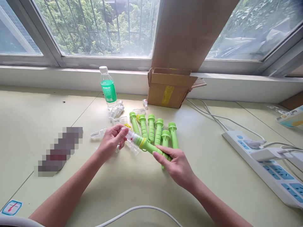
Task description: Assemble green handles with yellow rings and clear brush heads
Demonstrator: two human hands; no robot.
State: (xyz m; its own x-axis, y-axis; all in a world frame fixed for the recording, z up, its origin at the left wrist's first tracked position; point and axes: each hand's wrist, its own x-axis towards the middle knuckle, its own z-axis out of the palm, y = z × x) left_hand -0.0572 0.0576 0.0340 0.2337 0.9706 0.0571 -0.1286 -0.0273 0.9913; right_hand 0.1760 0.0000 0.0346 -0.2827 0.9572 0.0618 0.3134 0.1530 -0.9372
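My right hand (176, 164) is closed around a green plastic handle (151, 147), shaped like a small flashlight body with a yellow ring near its top. At the other end, my left hand (113, 138) grips a clear ribbed plastic cap (132, 135) that sits over the handle's threaded end; whether it is fully seated I cannot tell. Just beyond my hands lie several matching green handles (158, 129) with threaded tops. Loose clear caps (98, 133) are scattered around my left hand, and one clear cap (133, 147) lies beneath the held piece.
A water bottle (109, 88) and an open cardboard box (169, 90) stand near the window ledge. At right lies a white power strip (262, 167) with plugs and cables. A white cable (139, 208) curves across the front. A blurred dark object (60, 151) lies left.
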